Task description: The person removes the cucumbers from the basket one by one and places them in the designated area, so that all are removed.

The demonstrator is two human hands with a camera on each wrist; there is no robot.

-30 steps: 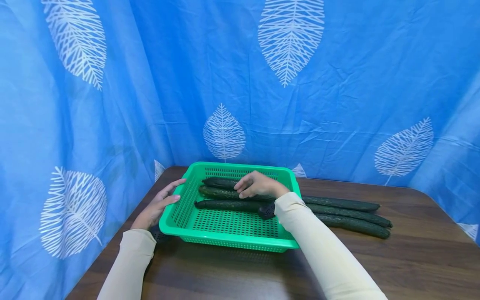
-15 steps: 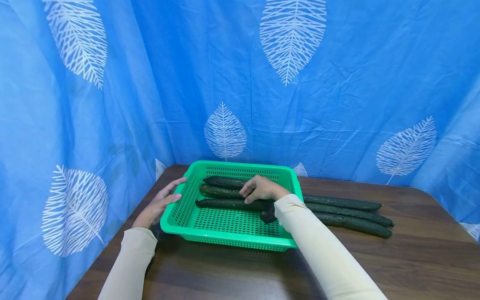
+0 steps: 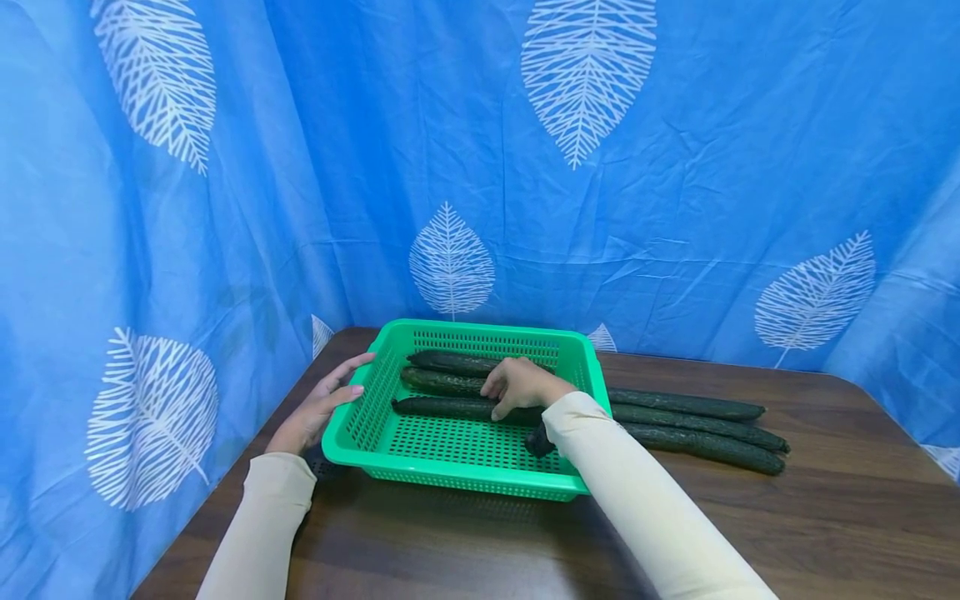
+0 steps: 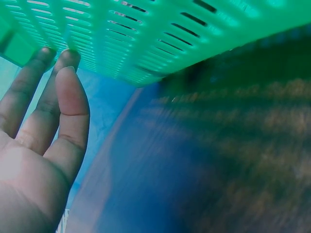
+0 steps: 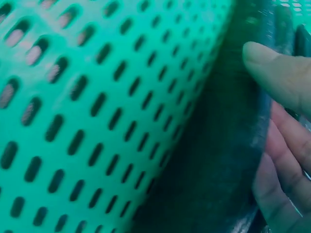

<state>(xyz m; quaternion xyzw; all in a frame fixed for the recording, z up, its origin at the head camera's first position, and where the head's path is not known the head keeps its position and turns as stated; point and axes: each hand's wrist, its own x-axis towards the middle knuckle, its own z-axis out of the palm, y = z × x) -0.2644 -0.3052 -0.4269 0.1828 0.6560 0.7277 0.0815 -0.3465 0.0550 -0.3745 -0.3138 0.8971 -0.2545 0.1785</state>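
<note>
In the head view, a green perforated plastic basket (image 3: pixel 465 482) holds three long dark cucumbers lying side by side. My right hand (image 3: pixel 525 385) reaches into it and grips the nearest cucumber (image 3: pixel 442 407) about its middle. The thumb (image 5: pixel 272 60) lies on one side of that cucumber in the right wrist view, with curled fingers along the other; my wrist hides its right end. My left hand (image 3: pixel 311 412) rests with fairly straight fingers against the basket's left side. In the left wrist view its fingertips (image 4: pixel 69 56) touch the slotted wall.
Three more cucumbers (image 3: pixel 705 443) lie on the brown wooden table (image 3: pixel 840 500), just right of the basket. A blue curtain (image 3: pixel 675 183) with white leaf prints hangs along the back and the left side.
My right hand has moved slightly right, down and toward me, from above the cucumbers onto the nearest one in the basket. My left hand has kept its place at the basket's side.
</note>
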